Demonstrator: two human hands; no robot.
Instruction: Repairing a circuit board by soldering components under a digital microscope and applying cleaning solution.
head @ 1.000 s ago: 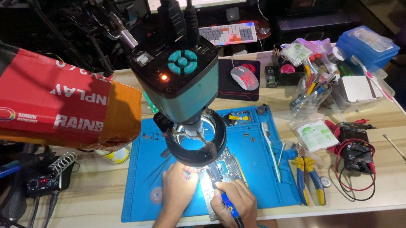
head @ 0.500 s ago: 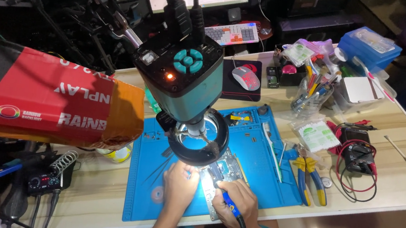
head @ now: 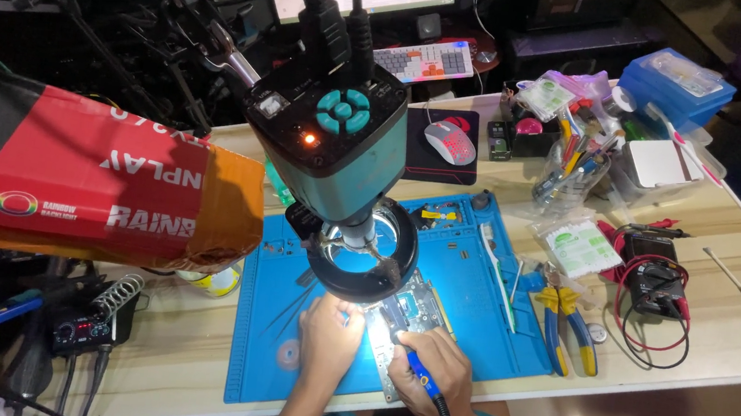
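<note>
While the right hand (head: 431,370) is curled around a blue-handled soldering iron (head: 427,388), gripping it like a pen with the tip pointing up toward the bright spot of light, the left hand (head: 326,339) rests beside it with its fingers bent and drawn together, their tips touching the left edge of a green circuit board (head: 411,306). Whether those fingers pinch anything small cannot be told, because glare from the lamp washes out the spot. The board lies on a blue silicone work mat (head: 486,330), just ahead of both hands and partly under the right one. A black cord runs from the back of the iron toward the person's body. Directly above the hands hangs a microscope camera (head: 327,144) with a black ring light (head: 361,257) at its lower end, shining down on the board. To the right of the right hand, on the mat's edge, lie pliers with yellow and blue handles (head: 565,325), and further right a black multimeter with red leads (head: 652,283). Well to the left of the left hand sits a soldering station (head: 83,325) with a coiled holder. Beyond the microscope, a red-patterned computer mouse (head: 449,140) sits on a dark pad.
</note>
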